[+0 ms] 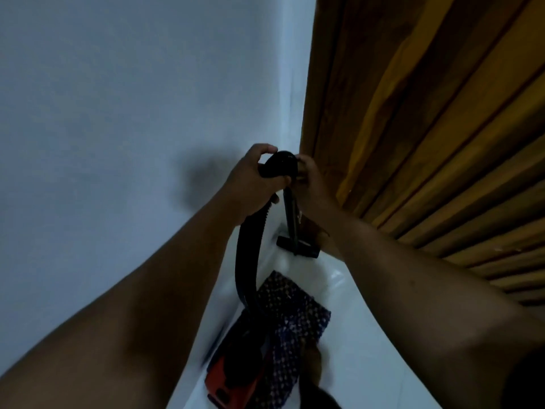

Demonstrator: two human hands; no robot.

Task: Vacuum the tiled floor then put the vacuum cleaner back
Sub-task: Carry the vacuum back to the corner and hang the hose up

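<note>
My left hand (pixel 250 180) grips the curved black handle (pixel 280 166) at the top of the vacuum's hose. My right hand (pixel 312 184) holds the same handle from the other side, where the straight black wand (pixel 290 214) joins it. The wand runs down to a black floor nozzle (pixel 298 245) resting on the white tiled floor (pixel 368 335) in the corner. The ribbed black hose (pixel 247 255) curves down from my left hand to the red and black vacuum body (pixel 233 376) on the floor at the bottom of the view.
A pale wall (pixel 132 113) fills the left side. An orange curtain (pixel 442 128) hangs on the right, reaching the floor beside the nozzle. A dark patterned mat (pixel 292 314) lies on the tiles next to the vacuum body. A foot (pixel 315 364) shows by the mat.
</note>
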